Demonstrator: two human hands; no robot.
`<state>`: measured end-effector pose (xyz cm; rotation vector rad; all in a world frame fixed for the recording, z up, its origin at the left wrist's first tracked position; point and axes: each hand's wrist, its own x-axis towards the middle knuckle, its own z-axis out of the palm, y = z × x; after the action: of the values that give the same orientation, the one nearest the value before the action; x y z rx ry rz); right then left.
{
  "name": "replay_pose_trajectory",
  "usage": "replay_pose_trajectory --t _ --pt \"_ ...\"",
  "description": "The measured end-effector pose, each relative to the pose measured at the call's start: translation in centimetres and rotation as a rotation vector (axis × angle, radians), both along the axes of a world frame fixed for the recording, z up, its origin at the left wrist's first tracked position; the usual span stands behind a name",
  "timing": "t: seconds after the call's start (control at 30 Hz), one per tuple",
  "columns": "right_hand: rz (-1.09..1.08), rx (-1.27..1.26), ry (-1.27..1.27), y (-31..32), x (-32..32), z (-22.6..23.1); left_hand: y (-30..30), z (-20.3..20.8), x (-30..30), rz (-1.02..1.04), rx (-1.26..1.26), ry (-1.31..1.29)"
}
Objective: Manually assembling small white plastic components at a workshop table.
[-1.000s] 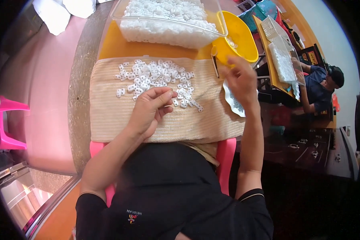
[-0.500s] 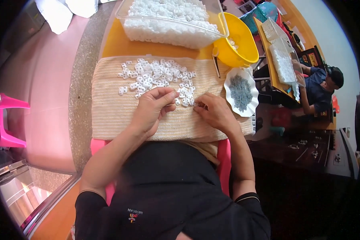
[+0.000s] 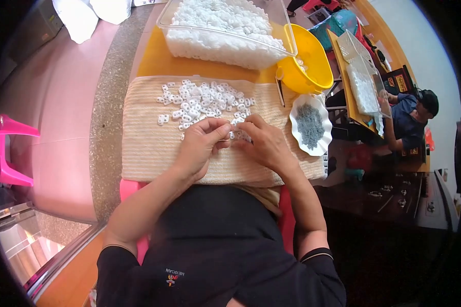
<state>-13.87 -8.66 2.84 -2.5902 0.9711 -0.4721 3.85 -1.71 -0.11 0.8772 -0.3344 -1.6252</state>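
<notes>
Our left hand point(image 3: 200, 146) and right hand point(image 3: 264, 143) both pinch tiny white plastic clips point(image 3: 238, 134) mid-cloth point(image 3: 148, 148); light, rigid, slippery — we grip them by the edges.

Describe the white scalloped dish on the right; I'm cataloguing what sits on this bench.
The white scalloped dish is shallow, oval and wavy-rimmed, glossy like plastic or ceramic. It lies flat at the right edge of the beige woven cloth, below the yellow bowl, holding a heap of tiny grey pieces. Neither hand touches it.
</notes>
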Motion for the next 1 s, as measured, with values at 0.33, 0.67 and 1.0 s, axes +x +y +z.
replay_pose_trajectory --t 0.33,0.67,1.0 --pt "-0.16 -0.068 0.02 -3.8 0.2 1.0 0.1 -0.7 -0.2 -0.023 -0.026 -0.087" --pt "-0.15 -0.002 0.147 -4.8 2.3 0.4 0.1 -0.8 -0.3 -0.042 -0.034 -0.096" --pt "-0.218 -0.01 0.082 -4.5 1.7 -0.3 0.0 -0.9 -0.4 -0.036 -0.046 -0.085"
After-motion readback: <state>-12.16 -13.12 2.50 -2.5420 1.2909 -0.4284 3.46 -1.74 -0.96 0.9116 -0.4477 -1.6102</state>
